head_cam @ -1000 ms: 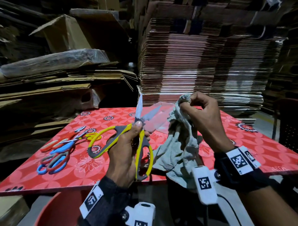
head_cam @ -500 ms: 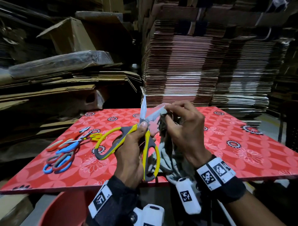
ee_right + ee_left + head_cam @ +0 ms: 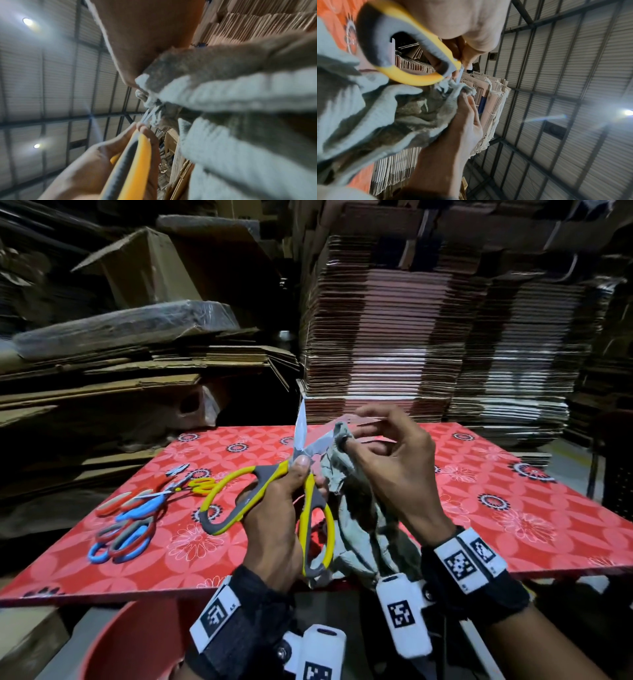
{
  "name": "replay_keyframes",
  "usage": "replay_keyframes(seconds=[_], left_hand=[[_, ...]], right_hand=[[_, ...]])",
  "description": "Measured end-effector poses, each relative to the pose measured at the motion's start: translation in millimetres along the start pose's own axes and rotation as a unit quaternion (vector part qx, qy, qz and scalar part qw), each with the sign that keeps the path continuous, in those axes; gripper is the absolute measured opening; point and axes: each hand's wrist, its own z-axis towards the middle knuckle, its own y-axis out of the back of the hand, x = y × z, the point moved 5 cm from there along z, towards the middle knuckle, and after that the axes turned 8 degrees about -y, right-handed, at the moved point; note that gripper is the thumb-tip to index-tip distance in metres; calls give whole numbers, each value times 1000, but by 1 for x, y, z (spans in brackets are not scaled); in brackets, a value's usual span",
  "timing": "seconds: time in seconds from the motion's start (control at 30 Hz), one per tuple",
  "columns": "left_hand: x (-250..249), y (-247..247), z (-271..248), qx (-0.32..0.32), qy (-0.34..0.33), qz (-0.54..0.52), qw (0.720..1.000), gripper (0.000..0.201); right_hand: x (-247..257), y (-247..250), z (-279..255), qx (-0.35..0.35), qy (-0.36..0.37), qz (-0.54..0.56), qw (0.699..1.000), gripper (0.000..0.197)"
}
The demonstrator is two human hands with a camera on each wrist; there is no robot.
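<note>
My left hand grips large yellow-and-grey scissors near their pivot, blades spread and pointing up above the red table. My right hand pinches a grey-green cloth around the right blade, thumb and fingertips pressing the fabric on the steel. The rest of the cloth hangs down between my wrists. In the left wrist view the yellow handle loop sits just above the bunched cloth. The right wrist view shows the cloth close up and the scissors handle in my left hand.
Several smaller scissors with blue, red and yellow handles lie on the table's left side. Tall stacks of flattened cardboard rise behind the table, with loose boxes at the left. A red tub sits below the table's near edge.
My right hand brought the cloth from beside the scissors onto the right blade and now pinches it there. The left hand kept the scissors nearly still.
</note>
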Motion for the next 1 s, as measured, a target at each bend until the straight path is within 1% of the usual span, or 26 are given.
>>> replay_keyframes(seconds=[0.03, 0.13, 0.17, 0.27, 0.3, 0.4, 0.43, 0.5, 0.6, 0.63, 0.7, 0.73, 0.8, 0.87, 0.97, 1.0], left_hand=[[1, 0, 0, -1, 5, -1, 1000, 18], [2, -1, 0, 7, 4, 4, 1000, 20], [2, -2, -1, 10, 3, 9, 1000, 21], [1, -5, -1, 25, 0, 23, 999, 29], [1, -6, -1, 28, 1, 23, 999, 30], [3, -6, 1, 30, 3, 21, 999, 25], [4, -6, 1, 35, 4, 18, 999, 23], [5, -7, 1, 37, 6, 15, 999, 22], [6, -7, 0, 22, 1, 40, 999, 24], [5, -8, 0, 21, 0, 37, 999, 24], [5, -9, 0, 13, 0, 23, 1000, 20], [5, -8, 1, 11, -1, 15, 1000, 19], [6, -10, 0, 18, 12, 9, 1000, 19], [7, -9, -1, 24, 27, 0, 999, 18], [11, -3, 2, 13, 20, 27, 999, 20], [11, -3, 3, 13, 18, 27, 999, 19]], right_hand=[[1, 1, 1, 2, -3, 9, 1000, 38], [2, 2, 2, -18, 30, -41, 999, 16], [1, 2, 1, -24, 38, -49, 998, 12], [0, -1, -2, -42, 80, -109, 990, 16], [0, -2, -3, -41, 83, -128, 987, 18], [-1, -7, -9, -17, 52, -111, 992, 25], [0, -8, -10, -13, 48, -107, 993, 22], [3, -8, -8, -20, 53, -139, 989, 16], [-1, -6, -2, -28, 32, -156, 987, 16], [-2, -7, -2, -26, 35, -154, 987, 14], [0, -12, -7, -10, 69, -159, 985, 12], [2, -14, -10, 4, 85, -162, 983, 13], [0, -14, -10, 21, 90, -159, 983, 17], [-4, -7, -4, 10, 82, -162, 983, 18], [-11, 5, 3, -32, 63, -168, 983, 17], [-12, 5, 2, -35, 65, -167, 983, 17]])
